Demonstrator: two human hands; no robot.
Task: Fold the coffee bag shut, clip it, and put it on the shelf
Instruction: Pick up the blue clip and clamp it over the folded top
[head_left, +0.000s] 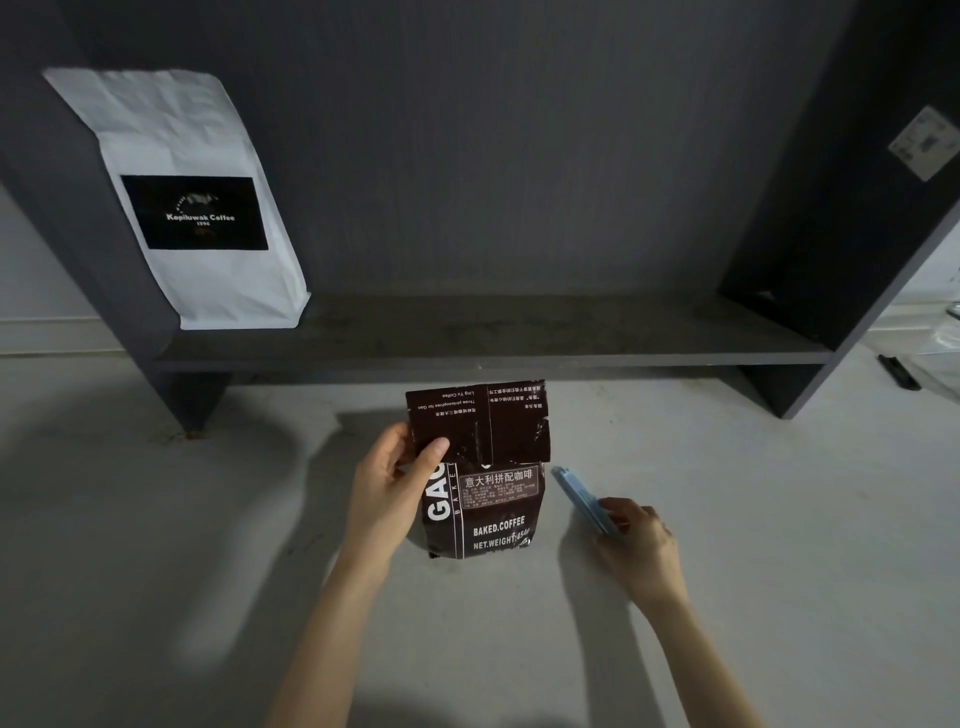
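A dark brown coffee bag (485, 512) stands upright on the pale surface just in front of the shelf. Its top flap (483, 423) is folded forward over the front. My left hand (389, 488) grips the bag's left side, thumb pressing the flap down. To the right of the bag, my right hand (636, 540) holds a long light-blue clip (582, 499) by its near end. The clip points up and left toward the bag without touching it. The dark grey shelf board (519, 332) runs across behind the bag.
A white coffee bag (208, 208) with a black label leans at the shelf's left end. Dark upright panels (810, 208) close the shelf on both sides. A black object (898, 371) lies on the surface at far right.
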